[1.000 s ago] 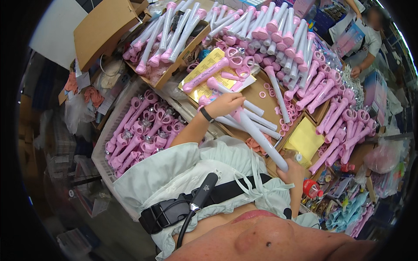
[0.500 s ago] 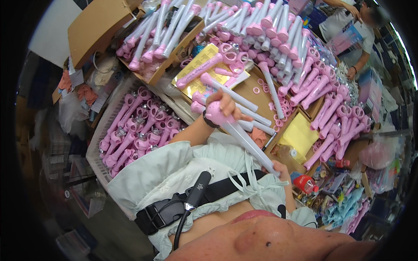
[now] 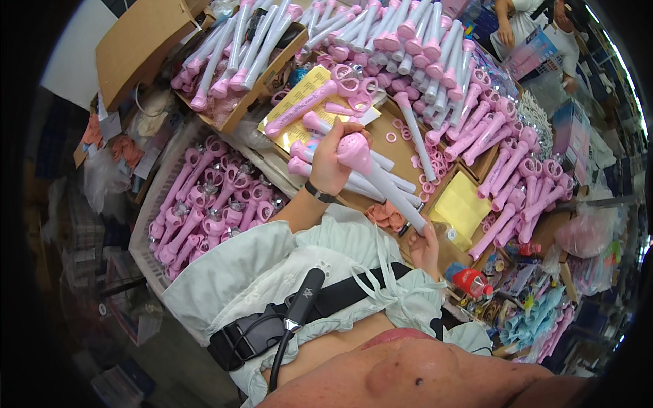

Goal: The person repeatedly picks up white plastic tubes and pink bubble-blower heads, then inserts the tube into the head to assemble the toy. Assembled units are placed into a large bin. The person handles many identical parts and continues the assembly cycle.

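In front of my chest I hold a toy wand with a pink, bulb-shaped head and a whitish tube (image 3: 393, 196), slanting down to the right. Small dark dots show on the head's rounded face. My left hand (image 3: 335, 162), with a dark band at the wrist, is closed round the wand just behind its head. The fingers of my right hand (image 3: 426, 249) pinch the tube's far end. Just beyond, several similar tubes with pink ends (image 3: 316, 124) lie on the work surface, partly hidden by my left hand.
A pale plastic basket (image 3: 144, 234) of pink wands stands at my left. Ahead are a cardboard box (image 3: 269, 80) of tubes, a big pile of wands (image 3: 425, 58), loose pink rings (image 3: 435, 170) and yellow paper (image 3: 462, 207). A red-labelled bottle (image 3: 473, 281) lies right. Another person (image 3: 537, 41) stands far right.
My left hand has shifted from over the tube to behind the head, and the wand has turned so its dotted face shows. My right hand has moved up and away from my body.
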`<state>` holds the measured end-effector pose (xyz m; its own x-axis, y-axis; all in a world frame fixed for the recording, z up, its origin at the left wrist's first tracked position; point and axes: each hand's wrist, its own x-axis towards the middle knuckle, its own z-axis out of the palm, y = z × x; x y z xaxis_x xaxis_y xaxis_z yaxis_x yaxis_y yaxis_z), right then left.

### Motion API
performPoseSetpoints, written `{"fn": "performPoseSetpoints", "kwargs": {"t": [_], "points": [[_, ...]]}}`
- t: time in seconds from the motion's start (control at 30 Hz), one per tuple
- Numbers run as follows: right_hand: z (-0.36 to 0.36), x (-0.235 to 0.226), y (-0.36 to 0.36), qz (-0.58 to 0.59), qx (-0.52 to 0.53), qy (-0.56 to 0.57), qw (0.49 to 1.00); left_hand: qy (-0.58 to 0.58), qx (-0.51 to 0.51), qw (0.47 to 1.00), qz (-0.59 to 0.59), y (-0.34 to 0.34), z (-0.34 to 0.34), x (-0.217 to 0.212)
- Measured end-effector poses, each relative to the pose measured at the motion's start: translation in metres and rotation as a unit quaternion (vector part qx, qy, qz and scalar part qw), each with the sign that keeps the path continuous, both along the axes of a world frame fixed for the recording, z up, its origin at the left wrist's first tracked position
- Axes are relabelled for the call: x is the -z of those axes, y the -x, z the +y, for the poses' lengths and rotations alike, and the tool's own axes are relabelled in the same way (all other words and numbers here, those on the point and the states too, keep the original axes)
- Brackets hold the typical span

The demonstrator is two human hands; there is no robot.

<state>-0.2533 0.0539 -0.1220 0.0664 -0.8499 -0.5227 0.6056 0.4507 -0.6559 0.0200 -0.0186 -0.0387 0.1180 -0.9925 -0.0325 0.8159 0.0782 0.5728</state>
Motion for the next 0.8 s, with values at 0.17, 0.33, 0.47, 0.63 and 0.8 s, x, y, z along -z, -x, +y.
{"fn": "performPoseSetpoints", "kwargs": {"t": [0.17, 0.33, 0.47, 0.63, 0.8], "points": [[-0.004, 0.0, 0.033, 0.072, -0.067, -0.077, 0.992, 0.061, -0.006, 0.867, -0.495, -0.029, 0.006, 0.012], [-0.019, -0.017, 0.035, 0.253, -0.105, -0.089, 0.958, 0.077, 0.31, 0.563, -0.762, -0.049, 0.031, 0.041], [-0.036, -0.028, 0.003, 0.381, -0.187, 0.001, 0.905, 0.15, 0.426, 0.503, -0.737, -0.035, 0.056, 0.069], [-0.045, -0.035, -0.039, 0.167, -0.123, 0.128, 0.97, 0.137, 0.335, 0.646, -0.672, -0.03, 0.049, 0.084], [-0.008, -0.007, -0.032, 0.167, -0.208, 0.158, 0.951, 0.015, 0.325, 0.748, -0.578, -0.019, 0.045, 0.09]]}}
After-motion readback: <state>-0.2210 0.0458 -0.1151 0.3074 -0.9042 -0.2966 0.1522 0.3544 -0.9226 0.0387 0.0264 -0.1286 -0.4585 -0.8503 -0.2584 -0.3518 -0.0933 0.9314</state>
